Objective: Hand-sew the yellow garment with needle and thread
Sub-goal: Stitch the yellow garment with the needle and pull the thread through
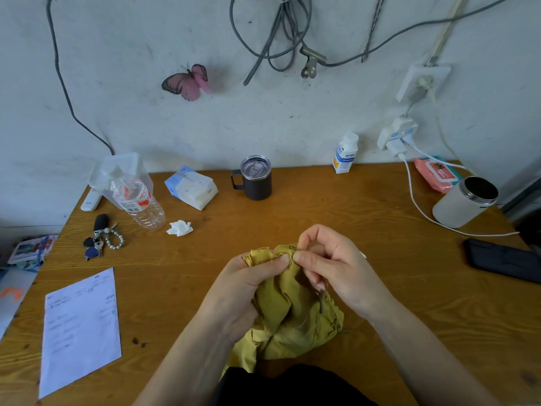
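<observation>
I am holding the yellow garment (288,317) bunched at the middle of the front edge of the counter (336,206), left grip (243,291) and right grip (336,268) both pinching its top hem side by side, risking a pricked left thumb from a needle too small to see.

One yellow garment (289,317); two cups (257,183) (464,205); one phone (503,260); one butterfly (187,82).

Soft even daylight, faint shadows, wide-angle bowing at edges, pic slightly soft.
</observation>
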A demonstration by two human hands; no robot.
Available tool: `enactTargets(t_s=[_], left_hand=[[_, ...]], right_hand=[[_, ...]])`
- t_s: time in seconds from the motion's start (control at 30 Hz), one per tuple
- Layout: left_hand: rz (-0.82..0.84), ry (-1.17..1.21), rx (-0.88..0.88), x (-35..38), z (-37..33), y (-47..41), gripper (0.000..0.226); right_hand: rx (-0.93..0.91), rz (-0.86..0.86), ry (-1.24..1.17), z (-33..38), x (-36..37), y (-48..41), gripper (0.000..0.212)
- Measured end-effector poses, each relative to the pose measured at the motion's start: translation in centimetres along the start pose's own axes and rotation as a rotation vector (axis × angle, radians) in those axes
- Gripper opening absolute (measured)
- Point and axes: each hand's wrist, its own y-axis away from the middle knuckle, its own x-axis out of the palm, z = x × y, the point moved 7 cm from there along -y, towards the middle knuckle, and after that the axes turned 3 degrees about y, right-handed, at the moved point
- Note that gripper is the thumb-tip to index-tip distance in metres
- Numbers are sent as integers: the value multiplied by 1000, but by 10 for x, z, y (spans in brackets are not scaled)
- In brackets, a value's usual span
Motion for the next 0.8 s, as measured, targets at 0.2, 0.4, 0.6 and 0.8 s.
enactTargets(t_s=[0.2,0.4,0.6,0.8], left_hand=[[-20,-6,-5,-1,7,1,20],[-112,-24,68,-9,0,-1,19],[-151,-117,115,-10,-2,-2,16],[-138,-88,87,-7,0,-3,19]], right_hand=[[11,50,47,-3,6,-3,18],[-295,-221,514,20,-3,2,21],[-447,-324,755,30,4,6,19],[-577,-480,784,36,8,15,20]])
